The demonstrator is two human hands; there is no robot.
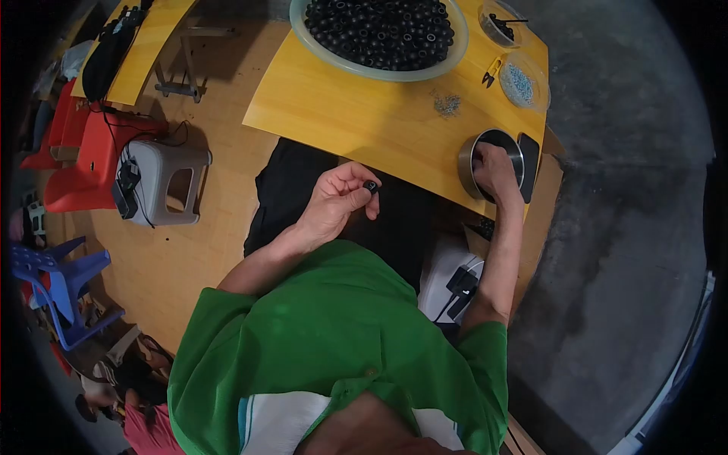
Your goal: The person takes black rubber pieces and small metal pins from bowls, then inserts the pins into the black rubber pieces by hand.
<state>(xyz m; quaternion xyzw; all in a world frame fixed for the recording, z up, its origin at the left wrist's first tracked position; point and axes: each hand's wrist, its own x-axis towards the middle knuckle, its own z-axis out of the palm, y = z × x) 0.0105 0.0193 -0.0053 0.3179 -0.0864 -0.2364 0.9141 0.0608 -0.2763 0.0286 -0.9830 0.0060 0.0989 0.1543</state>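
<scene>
My left hand [334,203] is raised in front of the table's near edge, its thumb and fingers pinching a small black round piece [370,186]. The piece looks like the hollow ones heaped in the large pale basin [326,62] at the back. At the table's right side my right hand [497,168] reaches down into a steel bowl [467,165]. The fingertips are hidden in there, so whether they grip anything does not show. Beside the bowl lies a dark phone-like slab [527,163].
On the yellow table [318,98] lie a small scatter of tiny pieces [447,105], yellow thread snips [492,72], a tub of pale blue bits [519,85] and a clear tub [497,30] of black parts. Red chairs [83,171] and a grey stool [163,182] stand left.
</scene>
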